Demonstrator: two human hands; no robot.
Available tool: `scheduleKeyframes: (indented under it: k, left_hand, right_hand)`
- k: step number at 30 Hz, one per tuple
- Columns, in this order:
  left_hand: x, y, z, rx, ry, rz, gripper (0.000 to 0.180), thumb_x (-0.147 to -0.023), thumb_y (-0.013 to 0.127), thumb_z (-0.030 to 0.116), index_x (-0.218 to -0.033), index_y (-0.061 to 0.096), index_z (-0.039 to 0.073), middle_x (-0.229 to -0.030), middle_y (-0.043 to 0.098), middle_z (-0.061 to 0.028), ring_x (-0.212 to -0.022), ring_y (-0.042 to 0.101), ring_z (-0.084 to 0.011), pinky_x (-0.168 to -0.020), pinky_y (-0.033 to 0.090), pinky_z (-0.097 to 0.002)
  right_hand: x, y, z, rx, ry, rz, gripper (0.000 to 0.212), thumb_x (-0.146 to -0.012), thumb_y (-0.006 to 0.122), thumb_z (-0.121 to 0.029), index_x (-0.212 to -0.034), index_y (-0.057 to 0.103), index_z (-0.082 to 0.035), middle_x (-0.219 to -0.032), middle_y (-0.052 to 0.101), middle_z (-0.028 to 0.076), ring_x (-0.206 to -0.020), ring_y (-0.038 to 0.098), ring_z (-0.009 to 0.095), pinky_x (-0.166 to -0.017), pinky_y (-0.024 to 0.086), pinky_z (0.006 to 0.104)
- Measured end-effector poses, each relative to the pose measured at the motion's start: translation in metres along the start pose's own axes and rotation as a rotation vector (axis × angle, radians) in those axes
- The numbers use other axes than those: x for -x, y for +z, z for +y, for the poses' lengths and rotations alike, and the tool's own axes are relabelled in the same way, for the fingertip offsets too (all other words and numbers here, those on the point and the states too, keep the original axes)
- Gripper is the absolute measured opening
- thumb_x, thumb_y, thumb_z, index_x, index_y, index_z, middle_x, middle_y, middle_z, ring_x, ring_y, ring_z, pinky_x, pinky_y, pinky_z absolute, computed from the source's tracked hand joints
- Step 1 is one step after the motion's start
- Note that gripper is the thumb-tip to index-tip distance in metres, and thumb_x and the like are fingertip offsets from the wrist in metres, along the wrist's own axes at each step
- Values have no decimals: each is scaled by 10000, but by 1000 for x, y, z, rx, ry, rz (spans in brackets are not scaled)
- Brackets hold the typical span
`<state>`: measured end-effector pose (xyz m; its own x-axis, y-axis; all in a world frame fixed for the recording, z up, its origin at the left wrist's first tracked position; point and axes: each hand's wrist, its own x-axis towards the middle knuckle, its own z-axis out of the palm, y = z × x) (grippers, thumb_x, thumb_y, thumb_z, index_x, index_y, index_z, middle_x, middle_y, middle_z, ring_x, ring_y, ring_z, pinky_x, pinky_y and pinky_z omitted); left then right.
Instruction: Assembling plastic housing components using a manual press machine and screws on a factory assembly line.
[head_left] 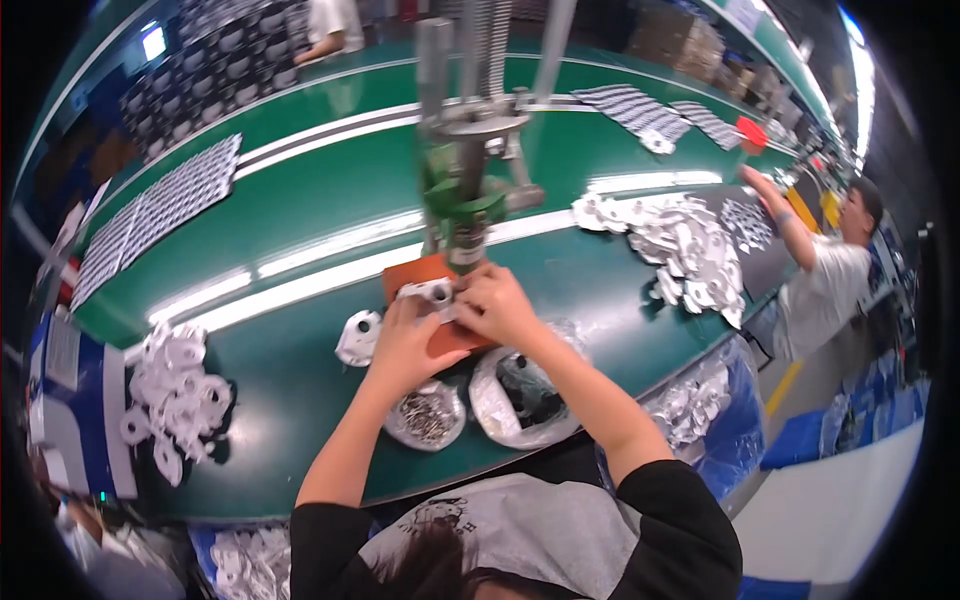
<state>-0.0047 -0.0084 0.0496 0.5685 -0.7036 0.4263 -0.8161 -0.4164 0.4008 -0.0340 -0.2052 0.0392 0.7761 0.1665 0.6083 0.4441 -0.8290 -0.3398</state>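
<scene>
Head view, looking down: I see a long green conveyor table (300, 220) curving across the whole picture, with pale stripes running along it. At its middle stands a green and grey metal hand press (465, 190), upright, its post rising out of the top of the picture. Right of the press lies a large heap of white flat plastic pieces (690, 250); a smaller heap of the same white pieces (175, 385) lies at the left near edge of the table. Under the press sits an orange rectangular pad (425, 275), and on it a small white plastic part (430, 292), directly below the press head.

Both bare hands meet at that part. My left hand (405, 345) reaches up from below, fingers curled, its fingertips pinching the near left edge of the white part. My right hand (500, 305) rests just right of it, fingers bent and closed on the part's right side, touching the base of the press.

Nearer to me lie two clear plastic bags: one holding small metal pieces (428, 415), one crumpled and pale (520, 395). A single white piece (358, 338) lies just left of the left hand. Another person in a white shirt (825, 285) reaches over the table at far right.
</scene>
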Motion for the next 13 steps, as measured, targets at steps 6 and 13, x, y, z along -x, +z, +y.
scheduleKeyframes:
  k: [6,13]
  left_hand:
    - [0,5,-2,21,16,29,483,-613,774,357,-895,586,13,-1111,493,-188,-1012,456,-380,-860,395,-461]
    - [5,15,-13,137,-29,70,273,-762,682,226,-898,576,16,-1143,495,-154,-1061,452,-353,-889,397,-446]
  right_hand:
    - [11,-3,-20,163,-42,-24,252,-711,619,-197,-917,614,-51,-1042,613,63,-937,528,241,-825,402,388]
    - [33,-12,-39,-12,103,89,237,-693,663,-130,-911,597,-65,-1049,601,89,-1001,518,274,-858,389,383]
